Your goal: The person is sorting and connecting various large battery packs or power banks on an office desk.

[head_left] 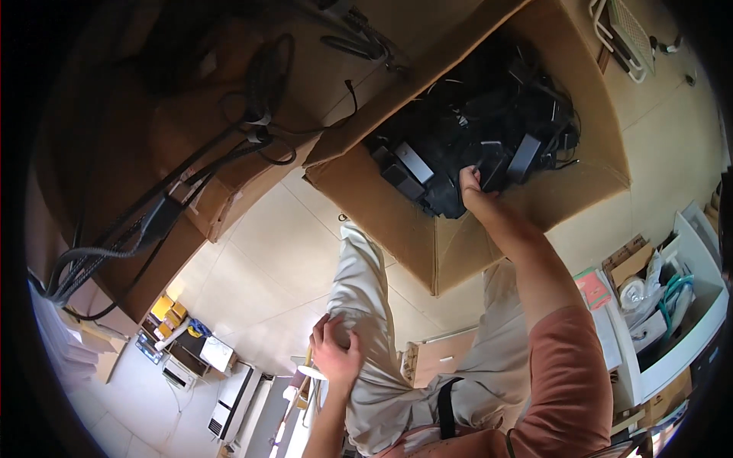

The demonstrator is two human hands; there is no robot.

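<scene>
A large open cardboard box [397,221] stands in front of me, holding a heap of black power adapters and cables [466,114]. My right hand [471,182] reaches down into its near side. Its fingers are curled closed beside a dark, flat-sided adapter [495,162], and what lies within them is hidden. Close by on the heap are a grey-faced adapter [524,158] and, further left, another with a light grey side [414,162]. My left hand [337,353] lies on my left thigh with its fingers spread, holding nothing.
Black cables [198,179] hang at the left in front of another cardboard box [172,259]. At the right, an open white drawer [687,336] holds tape, a green cord and plastic bags. A folded metal-framed item [630,42] stands beyond the box.
</scene>
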